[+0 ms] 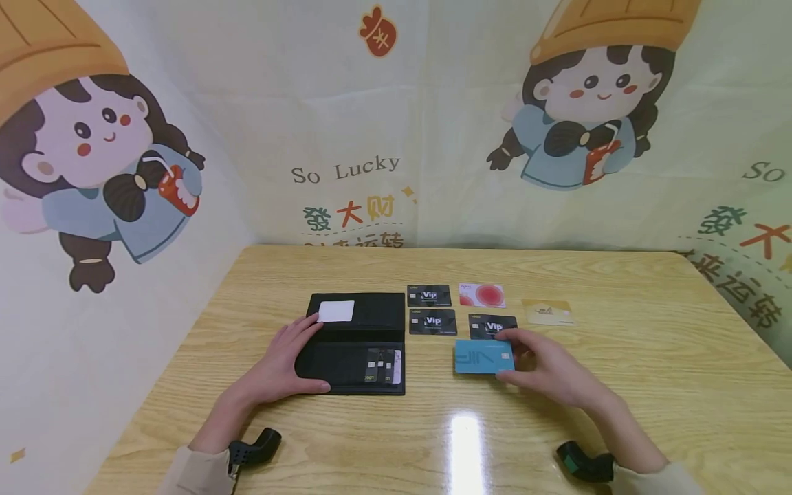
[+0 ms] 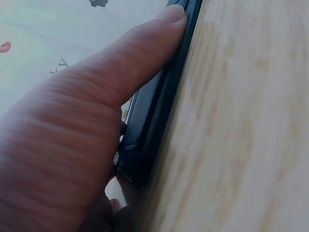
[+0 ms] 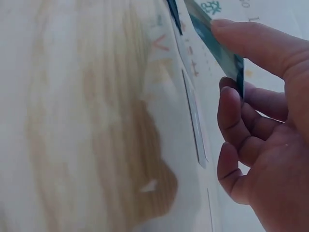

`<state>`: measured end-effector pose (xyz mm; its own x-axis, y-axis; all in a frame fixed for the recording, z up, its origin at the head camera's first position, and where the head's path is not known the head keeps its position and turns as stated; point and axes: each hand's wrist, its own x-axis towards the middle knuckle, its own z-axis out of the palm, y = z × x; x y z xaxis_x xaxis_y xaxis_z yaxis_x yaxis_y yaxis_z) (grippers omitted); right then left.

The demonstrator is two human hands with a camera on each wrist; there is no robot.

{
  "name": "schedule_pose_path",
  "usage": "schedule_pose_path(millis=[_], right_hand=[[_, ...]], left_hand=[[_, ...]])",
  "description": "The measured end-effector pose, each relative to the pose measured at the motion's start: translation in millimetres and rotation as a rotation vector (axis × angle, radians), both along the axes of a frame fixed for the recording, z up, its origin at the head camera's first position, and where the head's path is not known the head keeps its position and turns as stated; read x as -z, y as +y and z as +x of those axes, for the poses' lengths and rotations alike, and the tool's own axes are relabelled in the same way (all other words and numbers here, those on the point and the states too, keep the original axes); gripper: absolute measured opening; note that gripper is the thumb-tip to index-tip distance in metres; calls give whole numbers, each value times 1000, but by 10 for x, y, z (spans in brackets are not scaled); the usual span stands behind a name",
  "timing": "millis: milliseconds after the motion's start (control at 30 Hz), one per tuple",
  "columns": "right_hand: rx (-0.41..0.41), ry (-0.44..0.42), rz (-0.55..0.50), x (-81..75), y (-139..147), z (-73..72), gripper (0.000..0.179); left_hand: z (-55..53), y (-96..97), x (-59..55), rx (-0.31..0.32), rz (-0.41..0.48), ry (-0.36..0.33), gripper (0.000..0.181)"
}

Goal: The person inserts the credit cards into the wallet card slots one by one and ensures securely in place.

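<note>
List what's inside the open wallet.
Lower half of the wallet: overlapping dark cards, one pale card. Upper half: a white rectangle. Hidden: overlapped card areas, and what the left hand covers.

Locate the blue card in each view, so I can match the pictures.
Head: the blue card is right of centre, lower half, pinched by the right hand.
Left wrist: not in it.
Right wrist: upper right, steeply angled, held in that hand.
Shared landmark: the wood-grain table.
</note>
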<state>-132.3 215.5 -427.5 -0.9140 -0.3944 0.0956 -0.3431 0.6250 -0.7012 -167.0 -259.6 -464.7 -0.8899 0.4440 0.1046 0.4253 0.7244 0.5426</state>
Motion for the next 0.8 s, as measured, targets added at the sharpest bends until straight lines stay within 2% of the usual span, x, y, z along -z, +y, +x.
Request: schedule_pose_path(millis=[400, 800], right_hand=[[-25, 34, -41, 3, -351, -29, 51], [-57, 23, -19, -15, -735, -54, 54]], left_hand=[[34, -1, -32, -1, -1, -4, 111], [67, 18, -44, -5, 8, -17, 111]])
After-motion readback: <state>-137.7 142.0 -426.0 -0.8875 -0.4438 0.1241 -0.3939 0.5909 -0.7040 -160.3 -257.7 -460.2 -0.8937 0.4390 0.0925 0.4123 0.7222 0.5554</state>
